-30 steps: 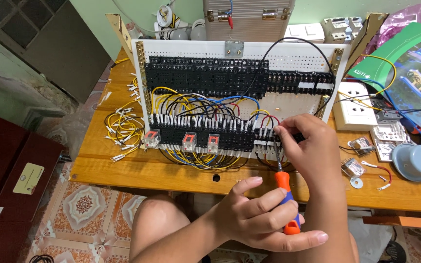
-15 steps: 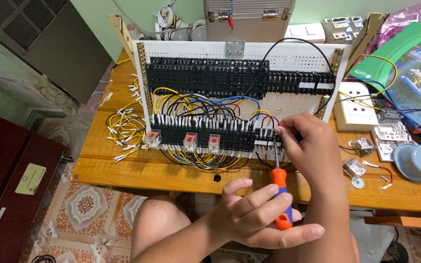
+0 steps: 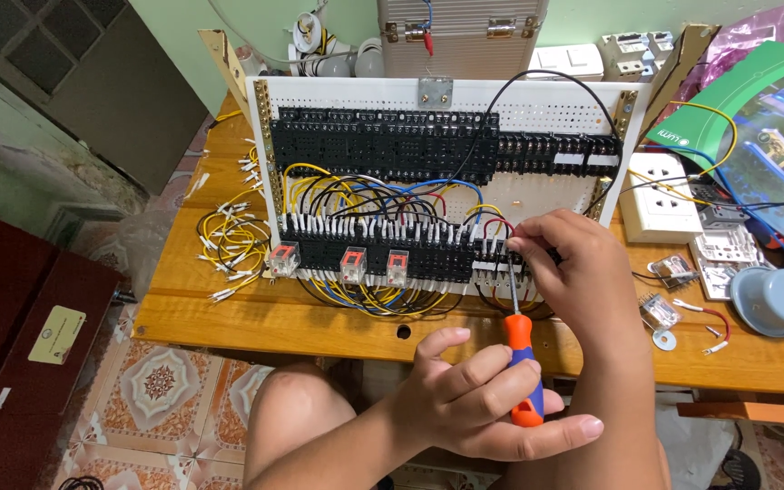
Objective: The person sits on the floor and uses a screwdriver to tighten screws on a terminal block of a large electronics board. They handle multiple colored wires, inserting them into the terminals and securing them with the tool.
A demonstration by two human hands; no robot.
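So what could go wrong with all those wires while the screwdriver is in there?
1. The right hand pinches at the lower row of black terminal blocks right beside the screwdriver tip, so a slip might jab a finger.
2. The wires loop closely above that row; the blade could nick one or tug it loose.
3. The left hand holds the orange and blue handle from below at a slant, so the tip may skid off the screw.

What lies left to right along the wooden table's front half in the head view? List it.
Loose yellow wires → three clear relays → right hand pinching a wire → small relay → washer → grey round cap.
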